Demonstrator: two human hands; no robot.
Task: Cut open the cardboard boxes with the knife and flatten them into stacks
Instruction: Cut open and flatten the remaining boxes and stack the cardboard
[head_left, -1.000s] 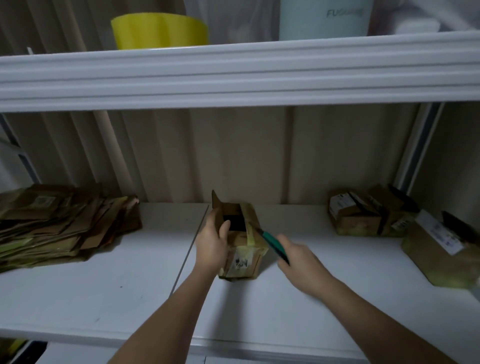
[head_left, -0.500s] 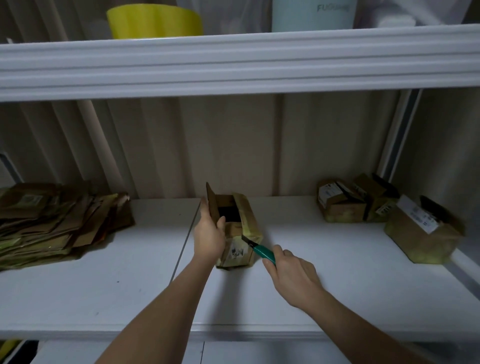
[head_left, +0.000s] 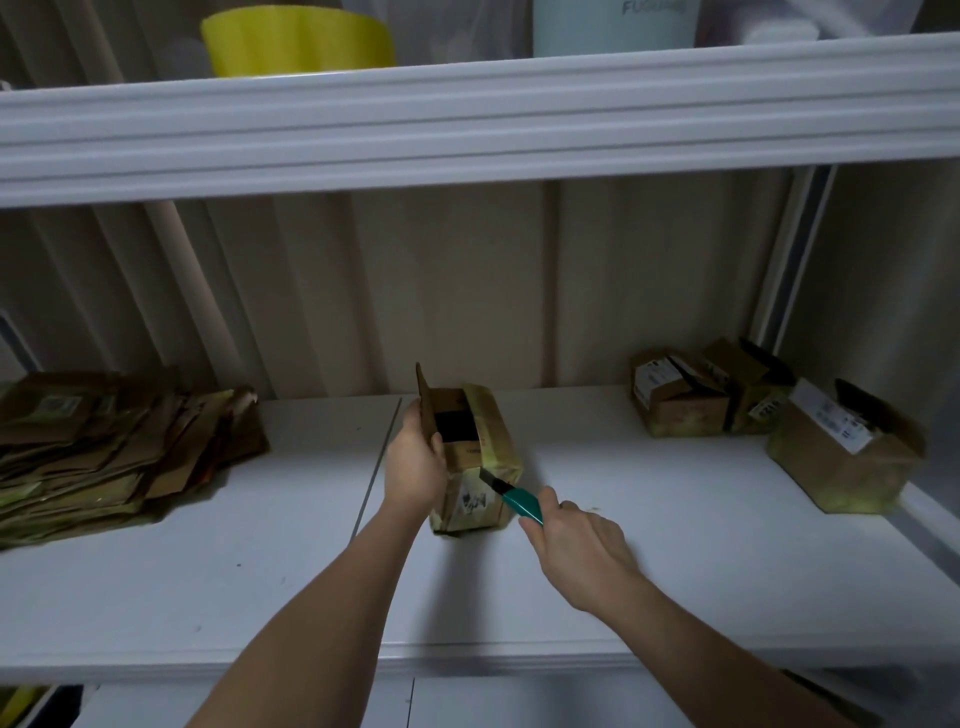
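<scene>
Cutting the box (head_left: 470, 462) on the white shelf (head_left: 649, 566).

My left hand (head_left: 415, 467) reaches forward and clasps the box's left wall, thumb hooked over the open top edge, one flap standing upright above my fingers. My right hand (head_left: 576, 545) comes in from the right of the box, fist wrapped round the green knife (head_left: 511, 493), whose blade tip touches the box's near right corner. Far left of the box lies a stack of flattened cardboard (head_left: 109, 452); far right of it sit three more boxes (head_left: 753, 410) against the ribbed wall.
</scene>
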